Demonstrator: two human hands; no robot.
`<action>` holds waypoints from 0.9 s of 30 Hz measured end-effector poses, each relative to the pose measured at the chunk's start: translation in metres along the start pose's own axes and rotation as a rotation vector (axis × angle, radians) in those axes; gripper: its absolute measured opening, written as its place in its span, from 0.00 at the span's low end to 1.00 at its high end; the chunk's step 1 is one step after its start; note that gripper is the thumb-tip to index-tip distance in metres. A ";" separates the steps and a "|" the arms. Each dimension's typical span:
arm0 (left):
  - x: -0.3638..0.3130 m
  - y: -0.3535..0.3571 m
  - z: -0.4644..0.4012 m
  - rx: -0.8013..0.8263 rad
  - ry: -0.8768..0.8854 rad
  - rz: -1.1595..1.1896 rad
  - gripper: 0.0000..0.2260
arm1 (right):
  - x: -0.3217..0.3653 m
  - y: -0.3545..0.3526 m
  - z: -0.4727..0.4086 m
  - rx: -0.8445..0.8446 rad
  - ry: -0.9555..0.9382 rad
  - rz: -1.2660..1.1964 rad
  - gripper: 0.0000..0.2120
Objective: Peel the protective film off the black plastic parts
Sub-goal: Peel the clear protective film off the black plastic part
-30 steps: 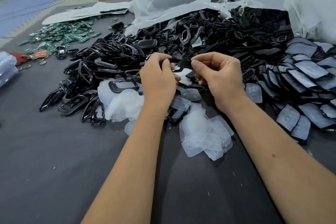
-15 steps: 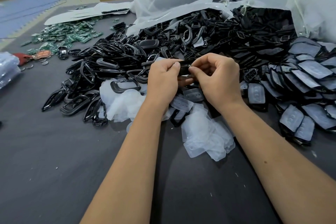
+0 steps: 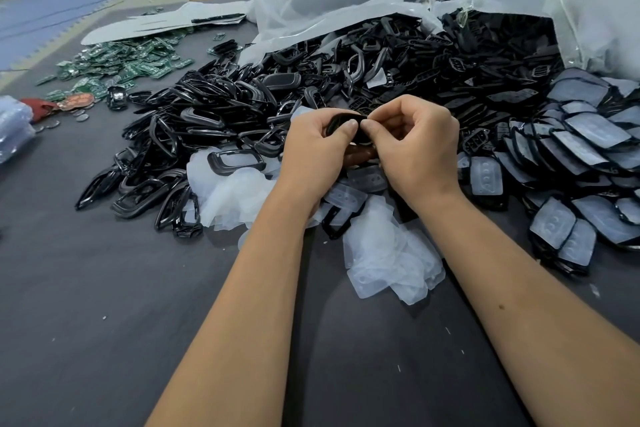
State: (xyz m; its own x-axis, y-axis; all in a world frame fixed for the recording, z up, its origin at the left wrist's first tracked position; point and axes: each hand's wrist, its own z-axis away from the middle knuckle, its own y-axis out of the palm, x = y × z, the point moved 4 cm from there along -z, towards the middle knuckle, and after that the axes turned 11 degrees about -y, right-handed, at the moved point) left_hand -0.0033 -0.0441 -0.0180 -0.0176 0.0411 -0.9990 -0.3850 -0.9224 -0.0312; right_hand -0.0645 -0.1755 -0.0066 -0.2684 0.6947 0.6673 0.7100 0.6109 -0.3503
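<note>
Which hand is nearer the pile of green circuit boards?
Left. The left hand lies between the green circuit boards and the right hand, which sits farther away.

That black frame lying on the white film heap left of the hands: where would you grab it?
Probably from above, pinching one long side bar of the black frame. It lies flat and open in the middle on the film heap, so a finger can drop inside the opening.

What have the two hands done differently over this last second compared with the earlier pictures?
The hands closed together: a second ago they held the black part a little apart, and now the left hand and right hand meet with thumbs almost touching on its top edge. Both keep their grip on it. The heap of black parts, the peeled film pile and the green circuit boards lie unchanged.
</note>
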 end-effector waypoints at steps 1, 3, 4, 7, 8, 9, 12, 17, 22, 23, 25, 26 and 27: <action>0.000 0.000 0.000 0.003 -0.008 0.004 0.08 | -0.001 0.000 0.000 -0.009 0.011 -0.003 0.03; 0.001 0.000 -0.001 -0.005 -0.007 -0.008 0.08 | -0.001 -0.001 0.000 -0.016 0.027 -0.007 0.03; 0.002 0.001 -0.001 -0.019 0.004 -0.023 0.08 | -0.001 0.000 0.000 -0.013 0.035 -0.011 0.03; 0.004 0.001 -0.003 -0.060 0.029 -0.057 0.08 | -0.003 0.002 0.001 0.001 0.065 -0.020 0.05; 0.005 0.001 -0.003 -0.063 0.028 -0.052 0.09 | -0.004 0.002 0.001 0.002 0.078 -0.024 0.07; 0.005 0.001 -0.003 -0.064 0.026 -0.040 0.10 | -0.006 0.002 0.001 0.003 0.095 -0.036 0.10; 0.005 0.001 -0.003 -0.057 0.024 0.006 0.08 | -0.011 0.002 0.001 0.018 0.168 -0.081 0.14; 0.002 0.001 0.000 0.046 0.003 0.134 0.06 | -0.019 0.008 0.001 0.112 0.351 -0.445 0.10; 0.001 0.002 -0.001 0.006 0.027 0.058 0.08 | -0.021 0.007 0.000 0.141 0.366 -0.537 0.04; 0.001 0.000 -0.001 -0.006 0.029 0.040 0.08 | -0.021 0.007 0.000 0.141 0.371 -0.550 0.04; 0.000 -0.002 -0.002 -0.038 0.053 0.040 0.09 | -0.021 0.007 0.000 0.143 0.384 -0.576 0.05; -0.001 -0.004 -0.001 -0.052 0.067 0.050 0.09 | -0.022 0.007 0.000 0.140 0.387 -0.588 0.05; -0.001 -0.005 -0.001 -0.058 0.074 0.059 0.09 | -0.023 0.006 0.000 0.135 0.386 -0.597 0.05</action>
State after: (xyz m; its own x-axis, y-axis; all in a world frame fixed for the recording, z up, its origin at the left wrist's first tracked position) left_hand -0.0006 -0.0400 -0.0168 0.0305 -0.0403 -0.9987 -0.3311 -0.9432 0.0280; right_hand -0.0538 -0.1874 -0.0236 -0.3188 0.0591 0.9460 0.4204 0.9034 0.0852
